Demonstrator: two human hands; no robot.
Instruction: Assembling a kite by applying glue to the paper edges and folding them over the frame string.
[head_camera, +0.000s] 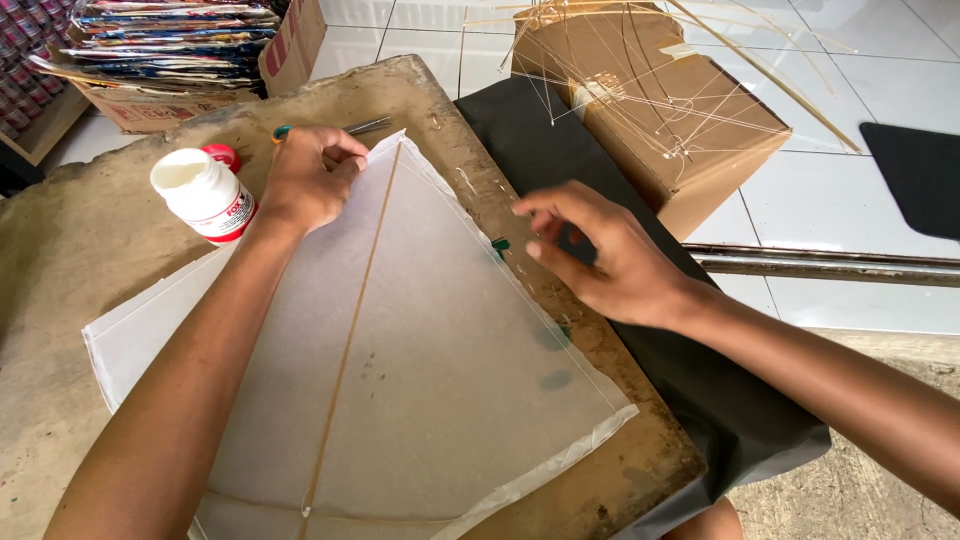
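Head view: translucent white kite paper (430, 370) with a thin bamboo spine (350, 340), lying flat on the rough, stained brown surface (90, 240). Left hand (305, 180) curled, fingertips pinching the paper's upper edge beside a white glue bottle (203, 195). Right hand (610, 255) hovering, fingers loosely spread, above black sheet (740, 410).

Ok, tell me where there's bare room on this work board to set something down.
Bare board lies left of the glue bottle, above the paper stack's left corner. A narrow strip runs along the right edge by the black sheet. The top is crowded: left hand, scissors, right hand.
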